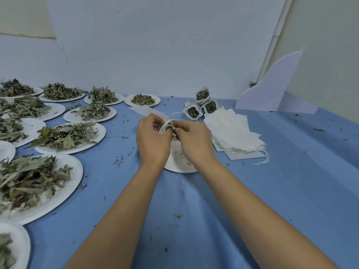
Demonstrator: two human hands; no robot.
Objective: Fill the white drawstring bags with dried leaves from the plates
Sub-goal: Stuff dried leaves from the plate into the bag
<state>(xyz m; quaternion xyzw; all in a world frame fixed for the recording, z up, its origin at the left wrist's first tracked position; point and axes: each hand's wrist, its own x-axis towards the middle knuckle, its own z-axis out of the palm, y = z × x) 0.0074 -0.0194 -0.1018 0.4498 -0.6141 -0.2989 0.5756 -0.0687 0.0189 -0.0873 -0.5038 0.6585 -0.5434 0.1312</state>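
My left hand (152,139) grips a small white drawstring bag (164,127) by its open mouth, above a nearly bare white plate (179,164). My right hand (193,141) pinches dried leaves (171,126) at the bag's mouth. Most of the bag is hidden behind my fingers. Three filled bags (203,103) stand open-topped at the back. A stack of flat unfilled bags (231,133) lies to the right of my hands, strings trailing toward me.
Several white plates heaped with dried leaves (68,135) cover the left side of the blue tablecloth (194,220). A smaller plate of leaves (142,100) sits at the back. A white board (272,90) leans in the far right corner. Leaf crumbs are scattered about.
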